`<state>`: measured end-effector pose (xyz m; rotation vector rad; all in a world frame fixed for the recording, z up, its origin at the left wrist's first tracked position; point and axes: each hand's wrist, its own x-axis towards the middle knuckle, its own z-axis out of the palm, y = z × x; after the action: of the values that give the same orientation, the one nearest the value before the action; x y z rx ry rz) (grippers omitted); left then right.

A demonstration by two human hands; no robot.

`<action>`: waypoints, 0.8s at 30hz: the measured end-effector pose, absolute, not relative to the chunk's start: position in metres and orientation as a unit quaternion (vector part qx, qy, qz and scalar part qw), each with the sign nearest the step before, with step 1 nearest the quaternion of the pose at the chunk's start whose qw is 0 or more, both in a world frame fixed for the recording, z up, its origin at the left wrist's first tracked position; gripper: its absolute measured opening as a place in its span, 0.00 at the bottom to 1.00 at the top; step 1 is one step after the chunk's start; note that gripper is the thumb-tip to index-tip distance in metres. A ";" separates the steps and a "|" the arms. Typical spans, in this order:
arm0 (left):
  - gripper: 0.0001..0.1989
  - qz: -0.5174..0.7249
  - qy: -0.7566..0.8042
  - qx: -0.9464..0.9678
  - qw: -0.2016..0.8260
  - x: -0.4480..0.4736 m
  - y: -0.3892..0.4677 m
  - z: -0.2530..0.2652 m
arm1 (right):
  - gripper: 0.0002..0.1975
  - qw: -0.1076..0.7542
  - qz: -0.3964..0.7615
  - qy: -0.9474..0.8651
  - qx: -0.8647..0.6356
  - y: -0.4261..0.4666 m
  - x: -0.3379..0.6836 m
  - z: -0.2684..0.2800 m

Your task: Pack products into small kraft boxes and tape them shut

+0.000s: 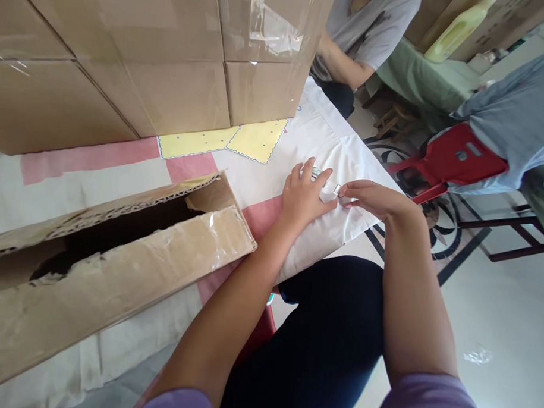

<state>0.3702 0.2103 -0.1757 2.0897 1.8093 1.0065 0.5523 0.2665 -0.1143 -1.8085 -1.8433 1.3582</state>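
Note:
My left hand [304,194] lies flat on a white cloth [319,140] that covers the table, fingers spread over a small clear item that is mostly hidden. My right hand [374,198] pinches a small silvery clip-like piece [337,189] at the cloth's edge, touching the left hand's fingertips. What exactly the piece is I cannot make out.
An open, torn cardboard box [118,264] lies on its side at the left. Stacked taped cartons [147,57] stand behind it. A yellow sheet [256,141] lies by the cartons. Another person in a grey shirt [371,29] sits opposite. A red stool [456,160] stands to the right.

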 end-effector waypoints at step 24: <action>0.28 0.604 0.505 0.560 0.258 0.362 0.044 -0.105 | 0.08 0.401 0.409 -0.708 -0.414 0.170 0.478 -0.026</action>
<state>0.3622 0.0436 -0.1050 1.5200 1.3698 1.6370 0.4784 0.1701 -0.0258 -1.0470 -1.7891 1.0334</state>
